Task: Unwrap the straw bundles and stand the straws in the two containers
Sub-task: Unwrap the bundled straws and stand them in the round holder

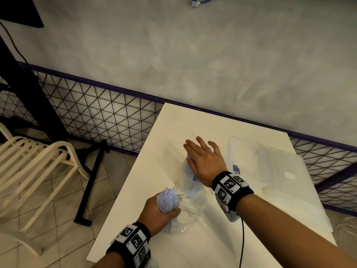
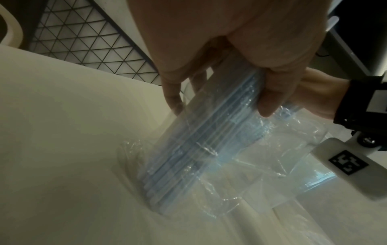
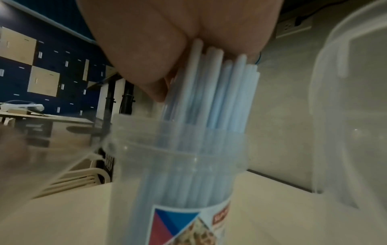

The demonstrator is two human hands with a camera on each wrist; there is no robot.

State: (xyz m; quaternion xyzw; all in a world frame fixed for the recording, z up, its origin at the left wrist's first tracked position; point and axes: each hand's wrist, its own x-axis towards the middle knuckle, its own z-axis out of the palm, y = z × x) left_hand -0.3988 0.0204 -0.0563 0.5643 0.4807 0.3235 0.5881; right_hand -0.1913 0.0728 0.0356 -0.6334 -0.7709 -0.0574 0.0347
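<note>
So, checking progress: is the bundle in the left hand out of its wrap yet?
Partly. The left hand holds the bundle: bare tops, wrap round the lower end.

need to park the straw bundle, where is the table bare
Bare: the far left corner of the table beyond the right hand, and the near edge between the forearms. Crowded: the wrap by the left hand, and the lids.

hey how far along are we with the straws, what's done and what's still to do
Done: one batch of straws stands in the labelled clear container, the right hand flat on their tops. In hand: the left hand grips a second straw bundle, its plastic wrap partly off. Left: finish unwrapping and stand it in a second container, which I cannot see.
</note>
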